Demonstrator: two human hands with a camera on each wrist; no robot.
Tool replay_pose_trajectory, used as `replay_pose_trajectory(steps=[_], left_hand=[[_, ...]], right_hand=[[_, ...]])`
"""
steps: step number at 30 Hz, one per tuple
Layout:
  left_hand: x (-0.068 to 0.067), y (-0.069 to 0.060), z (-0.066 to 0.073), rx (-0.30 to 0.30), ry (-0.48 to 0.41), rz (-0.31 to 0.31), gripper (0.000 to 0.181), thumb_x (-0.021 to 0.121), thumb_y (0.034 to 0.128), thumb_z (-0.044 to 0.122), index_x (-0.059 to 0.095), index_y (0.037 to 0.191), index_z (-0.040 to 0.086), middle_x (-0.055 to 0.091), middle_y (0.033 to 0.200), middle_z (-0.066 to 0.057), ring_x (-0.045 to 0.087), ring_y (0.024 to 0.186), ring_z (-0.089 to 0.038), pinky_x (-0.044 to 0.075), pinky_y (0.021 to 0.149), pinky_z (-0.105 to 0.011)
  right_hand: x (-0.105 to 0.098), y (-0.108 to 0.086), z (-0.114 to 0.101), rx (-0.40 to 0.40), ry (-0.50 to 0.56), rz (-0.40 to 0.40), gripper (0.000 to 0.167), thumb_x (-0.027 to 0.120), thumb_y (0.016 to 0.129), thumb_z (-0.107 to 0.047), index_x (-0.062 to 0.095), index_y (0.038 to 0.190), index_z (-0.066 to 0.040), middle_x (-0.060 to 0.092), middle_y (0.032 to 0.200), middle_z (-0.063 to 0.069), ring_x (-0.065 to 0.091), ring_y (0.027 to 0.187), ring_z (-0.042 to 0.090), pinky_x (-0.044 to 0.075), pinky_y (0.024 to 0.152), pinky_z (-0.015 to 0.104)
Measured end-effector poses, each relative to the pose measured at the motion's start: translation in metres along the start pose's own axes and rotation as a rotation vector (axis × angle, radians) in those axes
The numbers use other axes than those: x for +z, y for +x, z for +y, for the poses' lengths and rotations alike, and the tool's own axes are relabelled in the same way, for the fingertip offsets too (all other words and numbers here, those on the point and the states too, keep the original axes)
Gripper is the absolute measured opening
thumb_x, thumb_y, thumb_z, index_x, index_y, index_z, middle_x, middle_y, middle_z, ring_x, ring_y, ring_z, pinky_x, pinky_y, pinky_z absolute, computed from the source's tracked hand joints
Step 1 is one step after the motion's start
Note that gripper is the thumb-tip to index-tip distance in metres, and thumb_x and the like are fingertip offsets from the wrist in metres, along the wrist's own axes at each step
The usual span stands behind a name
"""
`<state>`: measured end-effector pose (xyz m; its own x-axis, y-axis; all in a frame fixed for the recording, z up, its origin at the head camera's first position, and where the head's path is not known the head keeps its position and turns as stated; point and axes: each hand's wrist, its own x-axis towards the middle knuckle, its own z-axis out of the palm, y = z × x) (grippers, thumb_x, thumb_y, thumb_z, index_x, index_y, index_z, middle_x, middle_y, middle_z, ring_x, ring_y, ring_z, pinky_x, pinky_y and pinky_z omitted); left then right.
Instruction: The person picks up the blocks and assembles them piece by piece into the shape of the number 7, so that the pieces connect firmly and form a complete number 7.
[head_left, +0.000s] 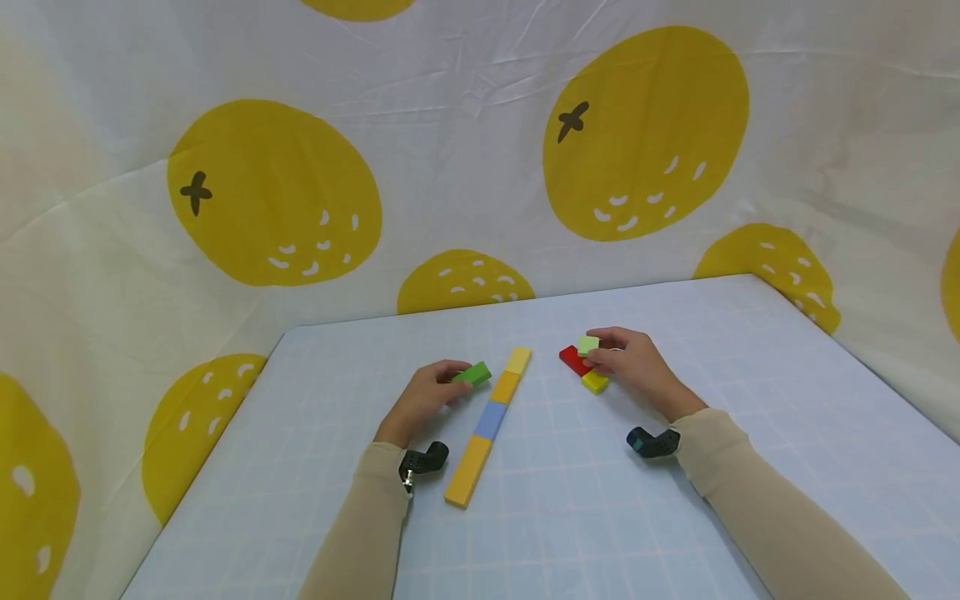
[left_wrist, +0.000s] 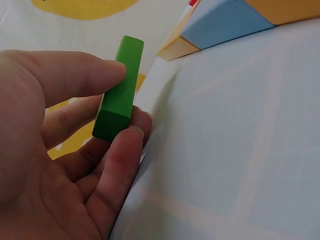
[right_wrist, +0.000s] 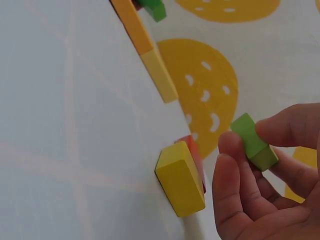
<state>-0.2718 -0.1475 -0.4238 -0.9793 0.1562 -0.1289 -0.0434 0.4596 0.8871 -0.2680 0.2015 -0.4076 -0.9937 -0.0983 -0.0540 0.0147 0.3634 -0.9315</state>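
Left hand (head_left: 429, 396) grips a bright green rectangular, wooden-looking block (head_left: 472, 375); right hand (head_left: 628, 362) pinches a small light-green block (head_left: 588, 345).
Both blocks sit between thumb and fingers, seemingly clear of the pale blue checked table (head_left: 585, 500). They look light, stiff and hard to break, perhaps slightly slick on their smooth faces; opposite flat sides near the middle seem the surest hold. Close by the right hand, a flat red block (head_left: 573, 359) and a bright yellow rectangular block (head_left: 596, 382) lie together. Between the hands, a pale yellow block (head_left: 518, 360), a short orange block (head_left: 505, 387), a blue block (head_left: 491, 420) and a long orange block (head_left: 469, 472) form a straight row, end to end.
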Motion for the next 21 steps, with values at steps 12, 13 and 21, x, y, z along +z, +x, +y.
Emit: replay_pose_trajectory(steps=[12, 13, 21], left_hand=[[0.001, 0.004, -0.007, 0.04, 0.02, 0.009, 0.036, 0.072, 0.0925, 0.027, 0.067, 0.128, 0.023, 0.065, 0.119, 0.002, 0.061, 0.098, -0.02, 0.05, 0.084, -0.035], [0.001, 0.004, -0.008, 0.042, 0.015, 0.009, 0.036, 0.072, 0.0926, 0.027, 0.066, 0.128, 0.023, 0.065, 0.12, 0.002, 0.061, 0.099, -0.02, 0.05, 0.085, -0.035], [0.0, 0.004, -0.012, 0.054, 0.025, 0.001, 0.036, 0.07, 0.0945, 0.03, 0.065, 0.129, 0.024, 0.064, 0.123, 0.004, 0.06, 0.104, -0.019, 0.05, 0.093, -0.037]], right_hand=[[0.007, 0.007, -0.002, -0.05, -0.093, -0.011, 0.049, 0.066, 0.098, -0.031, 0.054, 0.142, -0.014, 0.06, 0.123, 0.013, 0.063, 0.104, 0.028, 0.055, 0.088, 0.031], [0.008, 0.008, -0.002, -0.052, -0.1, -0.012, 0.048, 0.066, 0.098, -0.032, 0.055, 0.141, -0.014, 0.06, 0.123, 0.012, 0.063, 0.103, 0.028, 0.055, 0.088, 0.032], [0.012, 0.014, -0.005, -0.051, -0.105, -0.035, 0.05, 0.066, 0.097, -0.032, 0.055, 0.141, -0.012, 0.061, 0.126, 0.014, 0.063, 0.104, 0.028, 0.054, 0.091, 0.036]])
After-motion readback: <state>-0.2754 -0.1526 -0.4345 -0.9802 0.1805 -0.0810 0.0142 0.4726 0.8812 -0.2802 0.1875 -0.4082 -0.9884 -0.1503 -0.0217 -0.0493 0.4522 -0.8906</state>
